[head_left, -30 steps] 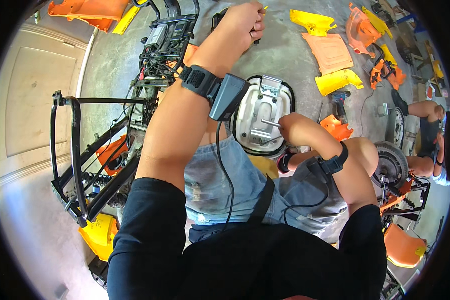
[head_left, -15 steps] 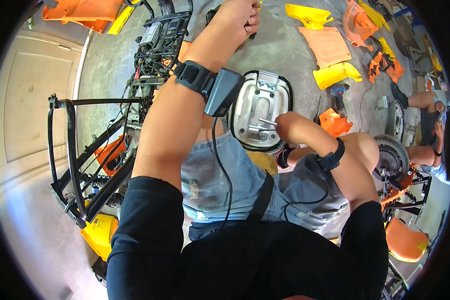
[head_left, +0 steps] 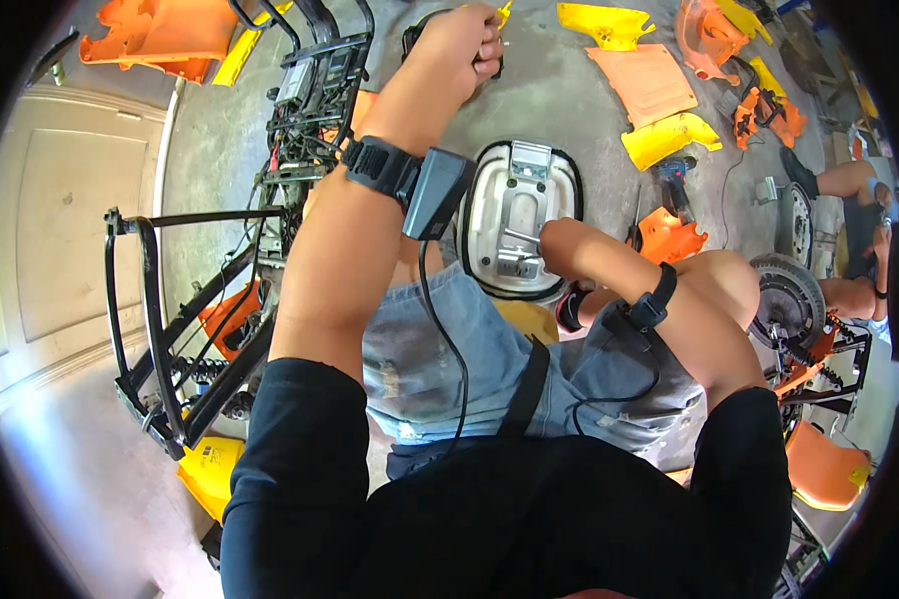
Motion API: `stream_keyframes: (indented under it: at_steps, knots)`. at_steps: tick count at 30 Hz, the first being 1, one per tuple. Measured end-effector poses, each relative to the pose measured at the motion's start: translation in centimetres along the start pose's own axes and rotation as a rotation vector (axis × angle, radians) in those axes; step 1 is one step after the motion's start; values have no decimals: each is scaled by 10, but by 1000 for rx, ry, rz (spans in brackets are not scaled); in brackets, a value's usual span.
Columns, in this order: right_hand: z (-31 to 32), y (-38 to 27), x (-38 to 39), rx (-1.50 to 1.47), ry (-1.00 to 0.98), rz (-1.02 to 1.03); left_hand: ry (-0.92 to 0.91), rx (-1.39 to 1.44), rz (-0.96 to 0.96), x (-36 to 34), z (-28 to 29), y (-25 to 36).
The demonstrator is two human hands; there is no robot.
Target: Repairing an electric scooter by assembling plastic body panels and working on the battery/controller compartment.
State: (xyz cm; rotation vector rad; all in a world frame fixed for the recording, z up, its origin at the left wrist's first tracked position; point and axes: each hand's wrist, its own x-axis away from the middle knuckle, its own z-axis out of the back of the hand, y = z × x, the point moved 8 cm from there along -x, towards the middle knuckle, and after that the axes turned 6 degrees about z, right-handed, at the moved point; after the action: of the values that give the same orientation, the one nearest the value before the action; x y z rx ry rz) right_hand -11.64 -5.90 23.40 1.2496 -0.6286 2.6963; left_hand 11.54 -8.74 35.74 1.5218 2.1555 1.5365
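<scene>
My left hand (head_left: 461,48) reaches far forward with its fingers curled. It is over a black object (head_left: 416,36) on the floor, mostly hidden by the hand and wrist. A small yellow tip (head_left: 505,14) shows beside the fingers; whatever they hold is hidden. My right hand (head_left: 559,247) is closed around a thin silver metal rod (head_left: 521,237), which sticks out to the left. Beneath it a vehicle seat (head_left: 480,240) lies underside up, with a pale base, black rim and metal hinge bracket (head_left: 532,160) at the far end.
A bare black vehicle frame (head_left: 145,290) stands on the left. Yellow panels (head_left: 669,140) and orange panels (head_left: 644,88) lie at the far right. A cordless drill (head_left: 675,185) and an orange part (head_left: 669,237) are near my right knee. Another person's arm (head_left: 854,295) shows beside a wheel (head_left: 789,299).
My left hand has shifted slightly left and nearer. My right hand has moved a little left with the rod over the seat base. The whole view has shifted slightly.
</scene>
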Motion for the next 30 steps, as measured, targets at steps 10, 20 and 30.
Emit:
stream_keyframes:
  at_steps: [10,20,30]
  knots:
    - [-10,6,-4,-121,-24,-35,12,-1,71,4,5,-8]
    - [55,63,28,-395,376,-179,-11,-127,75,8,-4,-12]
    - [68,109,26,-888,678,-298,-179,-346,71,6,-20,-14]
